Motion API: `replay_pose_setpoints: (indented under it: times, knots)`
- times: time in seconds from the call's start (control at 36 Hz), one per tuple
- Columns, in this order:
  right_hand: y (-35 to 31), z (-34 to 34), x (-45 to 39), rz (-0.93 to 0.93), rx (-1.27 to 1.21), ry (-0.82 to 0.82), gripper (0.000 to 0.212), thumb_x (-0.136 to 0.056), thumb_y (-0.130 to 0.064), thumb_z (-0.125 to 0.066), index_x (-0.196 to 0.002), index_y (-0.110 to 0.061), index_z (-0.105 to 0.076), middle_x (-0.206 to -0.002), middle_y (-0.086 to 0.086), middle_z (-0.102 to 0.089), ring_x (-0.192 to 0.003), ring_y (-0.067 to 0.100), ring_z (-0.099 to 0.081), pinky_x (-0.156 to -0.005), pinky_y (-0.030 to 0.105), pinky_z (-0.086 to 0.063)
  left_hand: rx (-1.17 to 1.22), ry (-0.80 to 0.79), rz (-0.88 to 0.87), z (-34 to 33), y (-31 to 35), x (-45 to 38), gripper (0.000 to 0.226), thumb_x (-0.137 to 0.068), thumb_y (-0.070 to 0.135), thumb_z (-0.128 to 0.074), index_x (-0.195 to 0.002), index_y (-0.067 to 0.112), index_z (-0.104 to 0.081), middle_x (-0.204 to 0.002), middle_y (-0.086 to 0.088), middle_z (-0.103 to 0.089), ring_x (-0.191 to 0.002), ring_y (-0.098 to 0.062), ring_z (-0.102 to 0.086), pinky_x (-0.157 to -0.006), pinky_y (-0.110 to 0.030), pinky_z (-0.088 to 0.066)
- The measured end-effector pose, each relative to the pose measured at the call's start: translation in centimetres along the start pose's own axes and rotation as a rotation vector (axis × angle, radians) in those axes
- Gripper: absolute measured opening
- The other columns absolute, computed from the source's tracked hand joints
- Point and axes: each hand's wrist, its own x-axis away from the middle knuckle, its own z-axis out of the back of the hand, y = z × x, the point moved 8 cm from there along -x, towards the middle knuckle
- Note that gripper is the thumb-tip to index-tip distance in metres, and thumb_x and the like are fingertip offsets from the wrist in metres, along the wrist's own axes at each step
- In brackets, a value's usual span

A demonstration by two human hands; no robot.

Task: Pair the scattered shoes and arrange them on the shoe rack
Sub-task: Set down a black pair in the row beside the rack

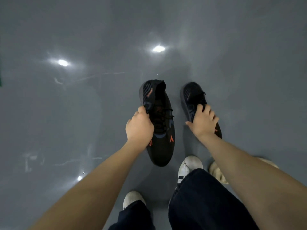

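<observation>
Two matching black knit sneakers with orange marks are held above the grey floor. My left hand [139,128] grips the left black sneaker [160,130] by its side, heel pointing away, toe toward me. My right hand [201,122] is closed over the middle of the right black sneaker [191,95], covering much of its upper. The two shoes hang side by side, a small gap between them. No shoe rack is in view.
A beige shoe [217,173] lies on the floor under my right forearm, partly hidden. My own feet in white sneakers [189,165] and dark trousers stand below. The glossy grey floor [83,105] reflects ceiling lights.
</observation>
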Motion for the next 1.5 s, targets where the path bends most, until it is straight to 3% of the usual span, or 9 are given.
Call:
replay_pose_setpoints:
  times: [0.08, 0.17, 0.42, 0.83, 0.94, 1.06, 1.17, 1.28, 1.5]
  knots:
    - [-0.6, -0.2, -0.3, 0.042, 0.046, 0.035, 0.045, -0.088, -0.015, -0.059, -0.128, -0.009, -0.038, -0.131, 0.019, -0.038, -0.116, 0.039, -0.043, -0.093, 0.051, -0.042, -0.016, -0.001, -0.01, -0.1, 0.4, -0.6, 0.023, -0.1, 0.016, -0.035, -0.116, 0.004, -0.045, -0.107, -0.014, -0.06, -0.097, -0.033, -0.057, -0.07, -0.034, -0.037]
    - [-1.1, 0.9, 0.6, 0.088, 0.035, 0.051, 0.038, -0.088, -0.006, -0.054, -0.124, -0.008, -0.041, -0.125, 0.02, -0.042, -0.112, 0.037, -0.046, -0.087, 0.048, -0.045, -0.038, 0.006, -0.022, 0.8, 1.0, -0.3, 0.022, -0.1, 0.015, -0.035, -0.115, 0.004, -0.045, -0.107, -0.014, -0.06, -0.097, -0.033, -0.057, -0.07, -0.033, -0.036]
    - [-3.0, 11.9, 6.6, 0.213, -0.004, 0.168, 0.035, -0.09, -0.006, -0.052, -0.124, -0.009, -0.042, -0.127, 0.02, -0.044, -0.112, 0.036, -0.048, -0.083, 0.044, -0.045, -0.108, 0.069, -0.064, 9.5, 5.1, 4.2, 0.019, -0.098, 0.01, -0.037, -0.113, 0.003, -0.046, -0.104, -0.013, -0.061, -0.092, -0.033, -0.058, -0.068, -0.031, -0.032]
    - [-2.6, 38.9, 24.3, 0.304, -0.109, 0.508, 0.022, -0.082, -0.01, -0.066, -0.101, -0.006, -0.055, -0.097, 0.017, -0.055, -0.076, 0.033, -0.058, -0.057, 0.033, -0.041, -0.046, 0.24, -0.18, 32.4, 16.4, 18.4, 0.021, -0.096, 0.006, -0.037, -0.115, 0.003, -0.045, -0.097, -0.013, -0.062, -0.088, -0.033, -0.059, -0.066, -0.032, -0.034]
    - [-2.1, 45.5, 29.6, 0.282, -0.09, 0.626, 0.022, -0.08, -0.012, -0.068, -0.098, -0.006, -0.058, -0.093, 0.015, -0.057, -0.072, 0.031, -0.059, -0.057, 0.032, -0.037, -0.066, 0.296, -0.262, 38.0, 18.8, 23.2, 0.021, -0.095, 0.004, -0.039, -0.114, 0.003, -0.045, -0.096, -0.012, -0.062, -0.085, -0.031, -0.059, -0.066, -0.03, -0.031]
    - [-1.4, 49.9, 34.6, 0.242, -0.087, 0.657, 0.023, -0.09, -0.017, -0.056, -0.112, -0.008, -0.053, -0.108, 0.015, -0.053, -0.09, 0.032, -0.057, -0.068, 0.035, -0.036, -0.075, 0.336, -0.333, 41.8, 20.0, 27.9, 0.017, -0.096, 0.006, -0.039, -0.112, 0.004, -0.044, -0.086, -0.007, -0.06, -0.067, -0.023, -0.05, -0.061, -0.029, -0.03]
    - [-0.4, 53.2, 40.6, 0.213, -0.115, 0.717, 0.023, -0.091, -0.019, -0.055, -0.112, -0.01, -0.052, -0.109, 0.013, -0.052, -0.092, 0.031, -0.056, -0.069, 0.036, -0.036, -0.068, 0.338, -0.383, 44.7, 20.5, 32.8, 0.014, -0.096, 0.006, -0.039, -0.109, 0.005, -0.041, -0.067, 0.001, -0.041, -0.06, -0.02, -0.04, -0.056, -0.028, -0.027]
    - [1.2, 54.9, 46.5, 0.162, -0.133, 0.779, 0.02, -0.083, -0.014, -0.064, -0.101, -0.008, -0.056, -0.097, 0.013, -0.054, -0.078, 0.031, -0.058, -0.062, 0.035, -0.038, -0.109, 0.316, -0.458, 46.8, 21.2, 37.9, 0.008, -0.095, 0.006, -0.038, -0.102, 0.008, -0.037, -0.06, 0.004, -0.035, -0.055, -0.019, -0.041, -0.045, -0.024, -0.021]
    - [6.3, 56.4, 54.7, 0.024, -0.085, 0.802, 0.027, -0.068, -0.011, -0.077, -0.083, -0.011, -0.055, -0.081, 0.01, -0.054, -0.056, 0.028, -0.054, -0.052, 0.029, -0.03, -0.229, 0.286, -0.654, 48.0, 26.5, 46.9, 0.015, -0.091, 0.001, -0.038, -0.092, 0.011, -0.027, -0.059, 0.002, -0.035, -0.058, -0.024, -0.044, -0.058, -0.032, -0.034]
